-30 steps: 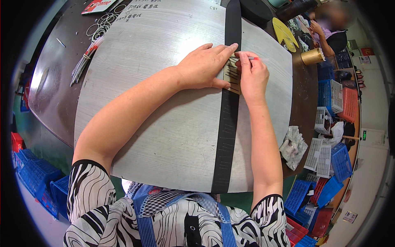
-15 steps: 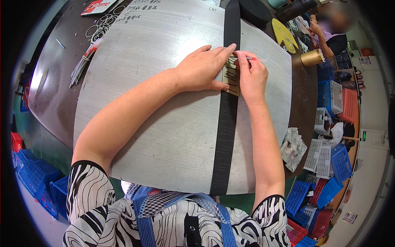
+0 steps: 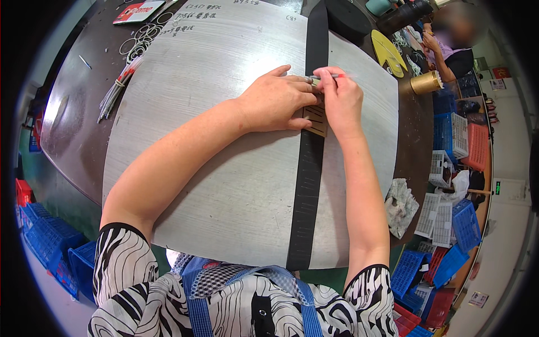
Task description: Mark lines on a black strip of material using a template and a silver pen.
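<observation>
Left hand (image 3: pixel 276 103) shifted toward the board's (image 3: pixel 247 208) near edge, fingers spread, seemingly steadying the template (image 3: pixel 317 126) on the strip (image 3: pixel 306 196); right hand (image 3: pixel 341 100) pinches a pen (image 3: pixel 340 76).

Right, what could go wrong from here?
The tan slotted template might shift on the black strip if the left fingers press unevenly. The slim pen in the right fingers sits close to the left ones, so a slip could mark skin.
</observation>
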Demonstrator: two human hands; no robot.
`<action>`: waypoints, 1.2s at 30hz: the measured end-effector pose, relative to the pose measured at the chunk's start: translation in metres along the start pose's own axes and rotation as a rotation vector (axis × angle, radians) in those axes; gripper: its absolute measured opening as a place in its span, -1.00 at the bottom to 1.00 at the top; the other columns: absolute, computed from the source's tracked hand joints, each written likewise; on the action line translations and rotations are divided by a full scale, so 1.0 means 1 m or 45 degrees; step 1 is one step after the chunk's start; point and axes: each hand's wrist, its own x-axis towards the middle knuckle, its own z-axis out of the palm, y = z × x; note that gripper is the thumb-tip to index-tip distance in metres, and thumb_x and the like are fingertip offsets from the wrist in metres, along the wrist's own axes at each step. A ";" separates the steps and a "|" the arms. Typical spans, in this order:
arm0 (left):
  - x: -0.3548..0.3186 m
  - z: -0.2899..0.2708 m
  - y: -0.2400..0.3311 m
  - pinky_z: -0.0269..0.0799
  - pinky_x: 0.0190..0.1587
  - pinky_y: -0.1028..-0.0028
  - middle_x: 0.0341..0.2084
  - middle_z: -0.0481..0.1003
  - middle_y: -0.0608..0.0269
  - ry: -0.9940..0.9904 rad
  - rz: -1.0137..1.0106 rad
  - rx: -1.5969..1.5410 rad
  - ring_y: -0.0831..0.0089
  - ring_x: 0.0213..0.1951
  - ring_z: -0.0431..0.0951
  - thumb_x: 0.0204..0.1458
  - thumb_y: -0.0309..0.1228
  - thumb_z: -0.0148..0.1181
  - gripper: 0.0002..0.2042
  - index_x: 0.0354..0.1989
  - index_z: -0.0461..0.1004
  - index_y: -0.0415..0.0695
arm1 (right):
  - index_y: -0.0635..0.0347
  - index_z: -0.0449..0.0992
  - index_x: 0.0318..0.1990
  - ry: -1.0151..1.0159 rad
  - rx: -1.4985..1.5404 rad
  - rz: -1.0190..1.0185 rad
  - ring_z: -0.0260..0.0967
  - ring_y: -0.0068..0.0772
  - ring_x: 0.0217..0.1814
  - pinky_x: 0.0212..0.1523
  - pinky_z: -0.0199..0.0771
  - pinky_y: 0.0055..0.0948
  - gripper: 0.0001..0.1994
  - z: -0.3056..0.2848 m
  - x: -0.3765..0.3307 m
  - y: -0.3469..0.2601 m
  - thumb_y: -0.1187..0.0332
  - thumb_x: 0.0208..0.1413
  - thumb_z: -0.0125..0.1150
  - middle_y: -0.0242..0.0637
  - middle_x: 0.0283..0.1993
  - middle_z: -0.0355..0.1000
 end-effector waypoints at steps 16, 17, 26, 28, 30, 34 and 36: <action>-0.035 -0.056 -0.018 0.42 0.13 0.10 -0.02 0.51 0.20 -0.228 -0.180 0.370 0.21 0.02 0.57 0.12 -0.33 0.19 -0.60 0.18 0.49 0.09 | 0.07 0.57 -0.10 -0.034 -0.030 -0.311 0.44 -0.10 -0.15 -0.08 0.46 -0.22 -0.88 -0.012 -0.029 0.016 0.42 0.32 0.11 -0.26 -0.25 0.58; -0.036 -0.064 -0.021 0.48 0.02 0.12 -0.11 0.52 0.20 -0.225 -0.239 0.321 0.18 -0.05 0.59 0.09 -0.39 0.19 -0.61 0.14 0.50 0.09 | 0.11 0.57 -0.11 -0.081 -0.019 -0.341 0.44 -0.08 -0.14 -0.08 0.47 -0.21 -0.88 -0.016 -0.041 0.010 0.47 0.29 0.11 -0.23 -0.24 0.58; -0.040 -0.069 -0.031 0.47 -0.07 0.22 -0.21 0.58 0.08 -0.356 -0.259 -0.021 0.08 -0.09 0.58 -0.30 -0.41 0.51 -0.55 -0.16 0.52 -0.17 | 0.21 0.57 -0.14 -0.198 0.036 -0.352 0.42 -0.06 -0.17 -0.01 0.45 -0.16 -0.79 -0.078 -0.200 -0.043 0.65 0.07 0.24 -0.20 -0.34 0.47; -0.058 -0.059 -0.038 0.47 -0.10 0.20 -0.22 0.59 0.06 -0.217 -0.267 -0.138 0.06 -0.12 0.58 -0.32 -0.40 0.52 -0.53 -0.17 0.48 -0.19 | 0.20 0.57 -0.14 -0.203 0.038 -0.297 0.42 -0.08 -0.19 0.03 0.45 -0.15 -0.77 -0.084 -0.222 -0.049 0.66 0.04 0.25 -0.22 -0.36 0.46; -0.076 -0.072 0.001 0.48 -0.20 0.23 -0.35 0.56 0.12 -0.148 -0.393 -0.007 0.12 -0.28 0.59 -0.13 -0.42 0.45 -0.63 -0.20 0.40 -0.19 | 0.19 0.57 -0.13 -0.198 0.036 -0.252 0.41 -0.10 -0.20 0.07 0.45 -0.14 -0.74 -0.093 -0.251 -0.056 0.68 0.02 0.26 -0.24 -0.37 0.44; -0.103 -0.050 0.039 0.40 -0.35 0.49 -0.40 0.47 0.34 0.018 -0.349 -0.470 0.55 -0.39 0.53 0.08 -0.55 0.30 -0.76 -0.10 0.42 -0.16 | 0.19 0.57 -0.09 -0.125 0.056 -0.189 0.42 -0.13 -0.20 0.16 0.42 -0.11 -0.77 -0.102 -0.268 -0.069 0.59 0.08 0.26 -0.28 -0.36 0.45; -0.114 -0.036 0.082 0.34 -0.41 0.63 -0.43 0.41 0.45 0.171 -0.313 -1.200 0.77 -0.42 0.47 0.17 -0.60 0.21 -0.75 0.02 0.47 -0.15 | 0.20 0.59 0.00 -0.022 0.119 -0.108 0.43 -0.28 -0.23 0.09 0.47 -0.18 -0.80 -0.104 -0.279 -0.069 0.46 0.26 0.18 -0.30 -0.36 0.45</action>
